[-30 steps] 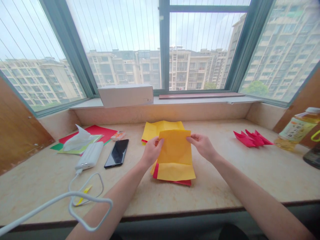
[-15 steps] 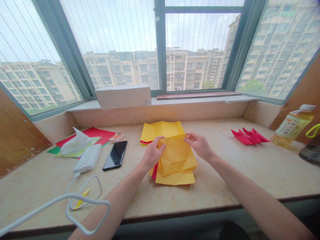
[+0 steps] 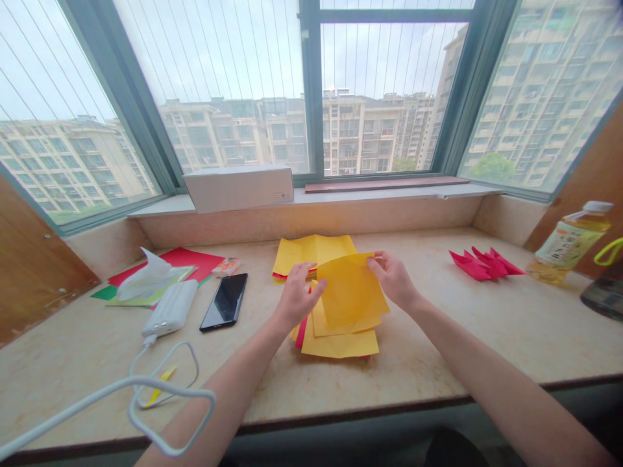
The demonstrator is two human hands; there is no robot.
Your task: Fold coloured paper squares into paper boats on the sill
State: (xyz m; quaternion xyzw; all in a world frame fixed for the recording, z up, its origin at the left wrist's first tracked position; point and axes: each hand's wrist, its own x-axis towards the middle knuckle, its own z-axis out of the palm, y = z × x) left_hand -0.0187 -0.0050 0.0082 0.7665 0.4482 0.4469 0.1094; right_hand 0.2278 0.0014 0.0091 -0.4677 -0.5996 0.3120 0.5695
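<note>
My right hand [image 3: 393, 279] pinches the upper right corner of a yellow paper sheet [image 3: 353, 288], which is lifted and tilted over other papers. Beside the sheet's left edge is my left hand [image 3: 298, 295], thumb and fingers apart, with the thumb tip against the edge. Whether its fingertips touch the corner is hard to tell. Under the raised sheet lie creased yellow sheets [image 3: 341, 345], with a strip of red paper [image 3: 302, 334] showing at their left. Farther back rests another stack of folded yellow paper [image 3: 316, 248], with red at its lower edge.
Left of my hands lie a black phone [image 3: 224, 303], a white power bank [image 3: 170, 308] and its white cable [image 3: 170, 389]. Behind them are a tissue pack [image 3: 150, 279] and red paper [image 3: 199, 261]. Folded red paper shapes [image 3: 484, 264] and a drink bottle [image 3: 567, 246] stand at right.
My right hand has shifted slightly up and right, raising the sheet's right corner. The sheet now looks flatter and turned, and my left hand's thumb and fingers have parted a little.
</note>
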